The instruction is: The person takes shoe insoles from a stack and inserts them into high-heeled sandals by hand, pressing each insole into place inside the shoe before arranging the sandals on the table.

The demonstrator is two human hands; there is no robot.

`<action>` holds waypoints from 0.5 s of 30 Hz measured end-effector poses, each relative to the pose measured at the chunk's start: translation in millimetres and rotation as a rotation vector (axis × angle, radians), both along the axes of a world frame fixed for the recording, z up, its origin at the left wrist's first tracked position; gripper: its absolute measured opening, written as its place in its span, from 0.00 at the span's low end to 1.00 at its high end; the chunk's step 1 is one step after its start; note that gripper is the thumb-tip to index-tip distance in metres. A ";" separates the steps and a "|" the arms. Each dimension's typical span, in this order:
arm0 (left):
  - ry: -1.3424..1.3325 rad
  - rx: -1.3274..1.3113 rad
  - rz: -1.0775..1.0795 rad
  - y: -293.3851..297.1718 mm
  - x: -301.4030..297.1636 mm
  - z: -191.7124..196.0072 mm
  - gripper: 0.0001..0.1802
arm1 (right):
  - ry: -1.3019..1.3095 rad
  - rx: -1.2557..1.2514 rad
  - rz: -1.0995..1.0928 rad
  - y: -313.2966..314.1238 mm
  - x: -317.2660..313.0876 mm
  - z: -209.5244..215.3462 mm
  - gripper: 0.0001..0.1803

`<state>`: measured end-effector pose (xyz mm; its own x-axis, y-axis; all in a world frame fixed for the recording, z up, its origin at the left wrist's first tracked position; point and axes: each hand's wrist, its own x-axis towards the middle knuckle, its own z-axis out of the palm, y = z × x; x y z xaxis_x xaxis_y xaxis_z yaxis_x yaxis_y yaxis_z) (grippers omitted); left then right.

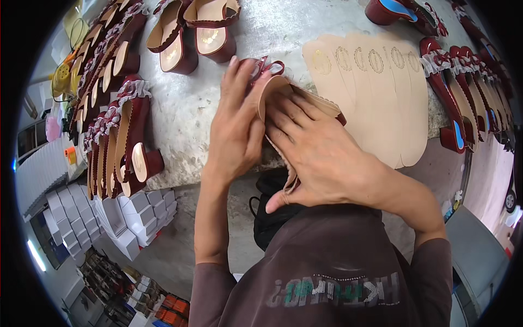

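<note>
Over the front edge of the worktable, both my hands are on a dark red sandal (pixel 277 86) with a beige lining, scalloped edges and a ruffled bow. My left hand (pixel 231 122) wraps round the toe end, its fingers pointing away from me. The fingers of my right hand (pixel 329 150) reach inside the sandal and press flat against it, while the thumb sticks out at the near side. Much of the sandal's sole and inside is hidden by the hands. To the right of it lies a fanned row of beige insoles (pixel 376 98) with gold stamps.
Two finished sandals (pixel 215 41) stand at the back of the metal-topped table (pixel 278 32). Rows of red sandals line the left (pixel 133 109) and right (pixel 444 82) sides. White boxes (pixel 136 218) are stacked on the floor to the left. A black bag (pixel 267 218) sits below the table edge.
</note>
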<state>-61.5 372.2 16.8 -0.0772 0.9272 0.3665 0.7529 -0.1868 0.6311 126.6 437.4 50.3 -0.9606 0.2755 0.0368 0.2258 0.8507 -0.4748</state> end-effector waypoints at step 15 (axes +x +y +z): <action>-0.079 -0.147 -0.117 6.9 -18.1 16.6 0.32 | -0.034 0.176 -0.004 11.4 -38.8 -18.8 0.48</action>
<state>-79.6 379.1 33.4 0.0114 0.9746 0.2239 0.6784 -0.1720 0.7142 87.7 448.7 31.6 -0.9610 0.2716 0.0521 0.2429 0.9191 -0.3103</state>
